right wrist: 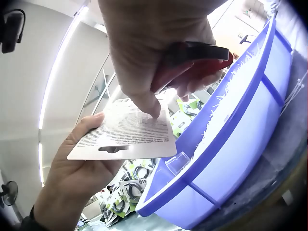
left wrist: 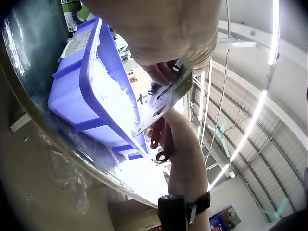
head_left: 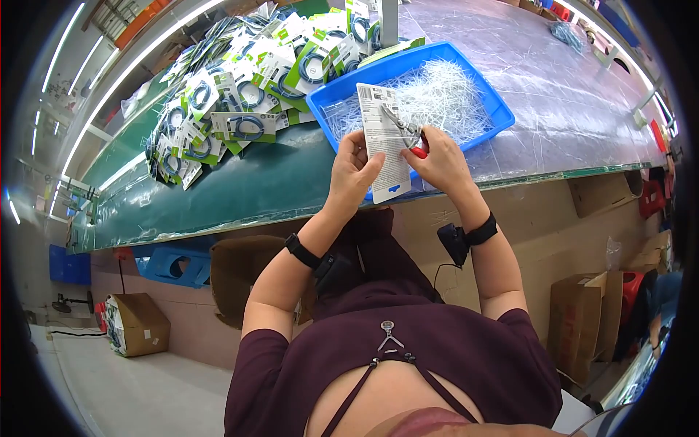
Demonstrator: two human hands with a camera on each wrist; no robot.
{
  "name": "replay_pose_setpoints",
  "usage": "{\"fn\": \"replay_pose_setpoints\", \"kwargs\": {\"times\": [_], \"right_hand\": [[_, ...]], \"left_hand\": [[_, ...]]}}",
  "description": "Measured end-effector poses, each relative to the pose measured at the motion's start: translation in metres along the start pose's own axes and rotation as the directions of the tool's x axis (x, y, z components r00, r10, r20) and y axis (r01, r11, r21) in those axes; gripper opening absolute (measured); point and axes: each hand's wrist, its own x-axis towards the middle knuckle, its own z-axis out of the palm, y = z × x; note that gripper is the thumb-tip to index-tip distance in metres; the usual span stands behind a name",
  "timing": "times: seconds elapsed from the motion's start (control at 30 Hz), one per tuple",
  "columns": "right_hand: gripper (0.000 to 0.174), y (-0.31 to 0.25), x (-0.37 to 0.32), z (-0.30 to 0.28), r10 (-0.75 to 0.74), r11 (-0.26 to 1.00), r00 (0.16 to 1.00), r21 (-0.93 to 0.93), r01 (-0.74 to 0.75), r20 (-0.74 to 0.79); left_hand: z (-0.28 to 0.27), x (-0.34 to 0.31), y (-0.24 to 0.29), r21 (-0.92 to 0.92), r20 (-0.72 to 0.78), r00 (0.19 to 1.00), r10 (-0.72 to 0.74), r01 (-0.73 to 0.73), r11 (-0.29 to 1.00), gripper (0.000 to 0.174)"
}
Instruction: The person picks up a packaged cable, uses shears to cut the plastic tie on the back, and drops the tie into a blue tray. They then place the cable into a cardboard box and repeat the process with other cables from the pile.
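Observation:
My left hand (head_left: 348,175) grips a white printed card package (head_left: 388,160) by its near long edge, thumb on the text side. The card stands nearly upright over the front of the blue bin (head_left: 502,120), its hang-hole end down. My right hand (head_left: 444,164) holds red-handled cutters (head_left: 418,151), their metal jaws lying against the card's back in the head view. In the right wrist view the right thumb touches the card's printed face (right wrist: 130,127). The card's other face is mostly hidden. Thin white plastic strips (head_left: 451,91) fill the bin.
Left of the bin, a large heap of carded blue cables (head_left: 247,95) covers part of the green table (head_left: 218,189). Purplish sheeting (head_left: 568,95) covers the table's right side. Cardboard boxes (head_left: 579,320) and a blue plastic crate (head_left: 175,266) lie below the table edge.

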Motion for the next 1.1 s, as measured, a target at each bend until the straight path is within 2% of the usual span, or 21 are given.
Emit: {"fn": "replay_pose_setpoints", "kwargs": {"times": [0.1, 0.2, 0.37, 0.4, 0.47, 0.63, 0.87, 0.97, 1.0, 1.1], "right_hand": [[0.039, 0.002, 0.001, -0.002, 0.002, 1.000, 1.000, 0.008, -0.002, 0.017], [0.037, -0.002, 0.005, -0.013, 0.084, 0.996, 0.982, -0.030, -0.079, 0.172], [0.037, 0.000, -0.006, -0.008, 0.110, 0.994, 0.970, -0.031, -0.106, 0.219], [0.039, 0.003, -0.013, -0.005, 0.011, 1.000, 0.992, -0.019, -0.009, 0.129], [0.045, 0.006, -0.025, 0.000, -0.183, 0.983, 0.982, -0.018, 0.182, -0.053], [0.052, -0.002, -0.030, -0.001, -0.176, 0.983, 0.984, -0.062, 0.174, -0.032], [0.050, -0.003, -0.029, 0.000, -0.101, 0.994, 0.993, 0.046, 0.098, 0.068], [0.049, -0.006, -0.030, 0.000, -0.140, 0.987, 0.990, 0.077, 0.138, 0.017], [0.049, -0.007, -0.031, -0.001, -0.159, 0.983, 0.987, 0.091, 0.159, -0.006], [0.048, -0.011, -0.032, -0.001, -0.170, 0.974, 0.985, 0.151, 0.168, -0.003]], "left_hand": [[-0.001, 0.000, -0.005, -0.006, 0.005, 1.000, -0.006, 0.006, 1.000, 0.042], [-0.004, 0.003, -0.010, -0.016, 0.006, 1.000, -0.013, 0.013, 1.000, 0.042], [-0.006, 0.008, -0.011, -0.037, -0.047, 0.999, -0.018, 0.017, 0.999, 0.044], [-0.007, 0.010, -0.009, -0.051, -0.061, 0.998, -0.013, 0.010, 0.999, 0.044], [-0.007, 0.010, -0.007, -0.065, -0.082, 0.997, -0.011, 0.006, 0.998, 0.044], [-0.001, 0.008, -0.008, -0.048, -0.031, 0.999, -0.012, 0.010, 0.999, 0.044], [-0.004, 0.006, -0.021, -0.100, -0.002, 0.998, 0.055, -0.055, 0.993, 0.044], [-0.008, 0.008, -0.025, -0.457, 0.083, 0.996, -0.038, 0.071, 0.887, 0.049], [-0.007, 0.009, -0.028, -0.457, 0.083, 0.996, -0.038, 0.072, 0.887, 0.049], [-0.005, 0.014, -0.036, -0.636, 0.308, 0.941, -0.144, 0.315, 0.704, 0.054]]}}
